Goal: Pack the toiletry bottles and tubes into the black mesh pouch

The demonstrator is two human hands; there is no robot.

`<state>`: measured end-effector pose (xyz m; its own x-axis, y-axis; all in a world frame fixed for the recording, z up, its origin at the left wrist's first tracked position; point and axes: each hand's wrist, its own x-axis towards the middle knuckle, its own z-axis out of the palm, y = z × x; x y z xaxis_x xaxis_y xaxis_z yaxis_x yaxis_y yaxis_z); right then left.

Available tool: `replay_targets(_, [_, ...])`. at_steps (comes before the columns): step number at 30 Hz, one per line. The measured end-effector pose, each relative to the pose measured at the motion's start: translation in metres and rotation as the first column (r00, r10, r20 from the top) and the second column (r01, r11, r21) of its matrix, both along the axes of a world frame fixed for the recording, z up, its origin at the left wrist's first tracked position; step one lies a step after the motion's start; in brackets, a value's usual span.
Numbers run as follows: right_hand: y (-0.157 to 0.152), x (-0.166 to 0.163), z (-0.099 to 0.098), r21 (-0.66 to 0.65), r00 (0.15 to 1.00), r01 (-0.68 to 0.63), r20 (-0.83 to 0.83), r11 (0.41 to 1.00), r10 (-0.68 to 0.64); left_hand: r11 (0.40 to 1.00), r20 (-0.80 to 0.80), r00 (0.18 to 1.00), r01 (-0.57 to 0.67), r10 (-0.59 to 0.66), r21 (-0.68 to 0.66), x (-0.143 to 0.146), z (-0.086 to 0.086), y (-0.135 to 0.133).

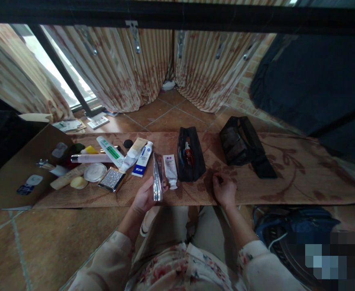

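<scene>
My left hand (pixel 144 197) is closed around a shiny silver cosmetic tube (pixel 157 182), held upright near the table's front edge. Just right of it lies a white tube with a silver cap (pixel 170 170). A black mesh pouch (pixel 182 169) stands unzipped beyond that, with a red spray bottle (pixel 189 154) inside. My right hand (pixel 225 189) rests on the cloth right of this pouch, its fingers curled in with nothing visible in them. Behind it sits a second black mesh pouch (pixel 236 141). To the left of my left hand lies a blue-and-white tube (pixel 142 161).
Clustered at left are a glittery compact (pixel 112 180), a round clear jar (pixel 95 172), a white-and-green tube (pixel 109 150), a beige tube (pixel 137 147) and a long pink bottle (pixel 94 158). A cardboard box (pixel 16 169) stands at the left end of the cloth-covered table (pixel 301 169).
</scene>
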<state>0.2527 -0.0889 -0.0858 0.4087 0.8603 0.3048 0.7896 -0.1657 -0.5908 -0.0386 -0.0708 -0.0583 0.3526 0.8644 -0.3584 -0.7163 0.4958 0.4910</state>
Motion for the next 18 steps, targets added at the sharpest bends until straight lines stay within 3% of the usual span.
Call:
replay_targets(5, [-0.0002,0.0001,-0.0007,-0.005,1.0,0.008,0.012,1.0,-0.008,0.994,-0.006,1.0,0.022,-0.021,0.111,-0.0003,-0.0067,-0.0001])
replay_targets(18, [0.0004,0.0001,0.0007,-0.011,1.0,0.005,0.029,1.0,-0.004,0.999,-0.072,0.997,0.005,-0.002,0.044,0.0029,-0.0031,0.0014])
